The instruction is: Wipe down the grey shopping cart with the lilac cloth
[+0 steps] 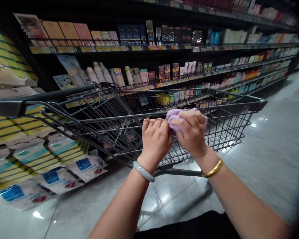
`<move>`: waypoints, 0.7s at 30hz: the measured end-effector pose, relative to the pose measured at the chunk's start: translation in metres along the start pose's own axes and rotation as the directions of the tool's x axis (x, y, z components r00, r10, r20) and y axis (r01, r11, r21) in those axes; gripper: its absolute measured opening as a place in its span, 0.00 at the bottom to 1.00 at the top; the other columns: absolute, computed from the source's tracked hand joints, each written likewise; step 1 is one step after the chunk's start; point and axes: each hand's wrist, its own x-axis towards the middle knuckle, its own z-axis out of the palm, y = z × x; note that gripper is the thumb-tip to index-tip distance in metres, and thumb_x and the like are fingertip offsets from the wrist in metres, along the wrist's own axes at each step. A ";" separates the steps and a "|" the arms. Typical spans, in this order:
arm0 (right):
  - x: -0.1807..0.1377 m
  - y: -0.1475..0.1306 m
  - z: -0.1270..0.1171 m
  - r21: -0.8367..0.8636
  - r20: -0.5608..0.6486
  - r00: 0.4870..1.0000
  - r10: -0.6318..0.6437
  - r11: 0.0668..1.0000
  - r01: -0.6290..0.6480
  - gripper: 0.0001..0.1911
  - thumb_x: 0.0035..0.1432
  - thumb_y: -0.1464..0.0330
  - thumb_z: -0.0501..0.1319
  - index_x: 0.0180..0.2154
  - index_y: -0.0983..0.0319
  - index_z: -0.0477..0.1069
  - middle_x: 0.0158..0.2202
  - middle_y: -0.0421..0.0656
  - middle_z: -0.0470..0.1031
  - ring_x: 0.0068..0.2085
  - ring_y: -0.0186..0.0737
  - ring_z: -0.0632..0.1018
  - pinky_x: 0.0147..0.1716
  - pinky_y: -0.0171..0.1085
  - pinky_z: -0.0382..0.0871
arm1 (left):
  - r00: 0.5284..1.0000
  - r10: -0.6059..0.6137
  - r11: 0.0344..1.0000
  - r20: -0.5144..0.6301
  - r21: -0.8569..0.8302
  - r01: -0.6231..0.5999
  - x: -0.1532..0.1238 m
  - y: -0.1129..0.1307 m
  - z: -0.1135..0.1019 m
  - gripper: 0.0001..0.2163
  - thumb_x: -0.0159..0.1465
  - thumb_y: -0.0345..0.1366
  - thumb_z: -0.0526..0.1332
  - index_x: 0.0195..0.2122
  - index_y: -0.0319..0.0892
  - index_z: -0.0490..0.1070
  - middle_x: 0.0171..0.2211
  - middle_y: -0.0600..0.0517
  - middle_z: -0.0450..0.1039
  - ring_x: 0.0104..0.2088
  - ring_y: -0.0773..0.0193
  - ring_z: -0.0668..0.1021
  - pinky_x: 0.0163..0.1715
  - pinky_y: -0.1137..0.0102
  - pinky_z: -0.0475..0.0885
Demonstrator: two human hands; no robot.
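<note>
A dark metal shopping cart (pixel 229 132) stands sideways in front of me, its handle end at the left. My left hand (pixel 156 137) is closed over the top rail of the near side, fingers curled around the wire. Just to its right, my right hand (pixel 193 131) grips a bunched purple cloth (pixel 174 119) against the same rail. The cloth sticks out past the fingers on both sides. Part of the rail is hidden under both hands. Inside the basket, bare wire mesh shows.
Shelves (pixel 139 48) of boxed and bottled goods run behind the cart. Bagged products (pixel 64 166) hang on a yellow-backed rack at the left, close to the cart handle (pixel 7 108). Shiny tiled floor (pixel 271 172) stretches along the aisle at the right.
</note>
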 end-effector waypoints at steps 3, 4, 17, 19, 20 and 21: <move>-0.008 0.019 -0.003 -0.059 -0.023 0.999 -0.029 0.998 0.028 0.08 0.60 0.71 0.64 0.40 0.53 0.72 0.45 0.40 0.74 0.48 0.40 0.73 0.52 0.44 0.65 | 1.000 -0.014 1.000 -0.004 -0.012 0.014 0.000 0.000 -0.001 0.10 0.70 0.39 0.58 0.48 0.46 0.75 0.41 0.51 0.78 0.44 0.55 0.75 0.57 0.56 0.59; -0.010 0.027 -0.005 -0.084 -0.059 0.998 0.015 0.996 -0.020 0.07 0.59 0.71 0.64 0.39 0.54 0.72 0.44 0.40 0.73 0.48 0.41 0.73 0.51 0.44 0.65 | 1.000 -0.014 1.000 -0.004 -0.025 0.014 0.000 0.000 -0.001 0.11 0.70 0.40 0.57 0.50 0.47 0.74 0.42 0.52 0.78 0.45 0.55 0.74 0.58 0.56 0.58; -0.020 0.052 -0.009 0.021 -0.105 0.968 0.227 0.974 -0.226 0.08 0.54 0.73 0.62 0.36 0.56 0.70 0.42 0.42 0.72 0.49 0.45 0.74 0.52 0.48 0.68 | 1.000 -0.028 1.000 0.010 -0.005 0.028 0.002 0.005 0.000 0.10 0.71 0.42 0.57 0.48 0.46 0.74 0.41 0.50 0.77 0.44 0.54 0.73 0.58 0.55 0.58; -0.019 0.056 -0.010 0.076 -0.199 0.920 0.337 0.941 -0.329 0.06 0.54 0.73 0.62 0.35 0.57 0.69 0.41 0.43 0.70 0.49 0.45 0.74 0.52 0.49 0.69 | 1.000 -0.024 1.000 0.010 0.001 0.024 0.002 0.005 0.001 0.10 0.71 0.41 0.57 0.48 0.46 0.73 0.41 0.50 0.77 0.44 0.54 0.73 0.58 0.55 0.58; -0.018 0.053 -0.009 0.086 -0.218 0.907 0.361 0.932 -0.351 0.06 0.54 0.73 0.62 0.35 0.58 0.68 0.41 0.43 0.70 0.49 0.45 0.74 0.52 0.50 0.69 | 1.000 -0.024 1.000 0.008 0.005 0.024 0.002 0.005 0.001 0.10 0.71 0.41 0.57 0.48 0.46 0.73 0.41 0.50 0.77 0.44 0.54 0.73 0.58 0.55 0.58; -0.016 0.047 -0.008 0.083 -0.211 0.910 0.358 0.934 -0.348 0.06 0.54 0.73 0.62 0.35 0.58 0.69 0.41 0.43 0.71 0.49 0.45 0.74 0.52 0.50 0.69 | 1.000 -0.027 1.000 0.005 0.010 0.027 0.002 0.005 0.002 0.10 0.71 0.41 0.57 0.48 0.46 0.73 0.41 0.51 0.77 0.44 0.54 0.73 0.58 0.55 0.58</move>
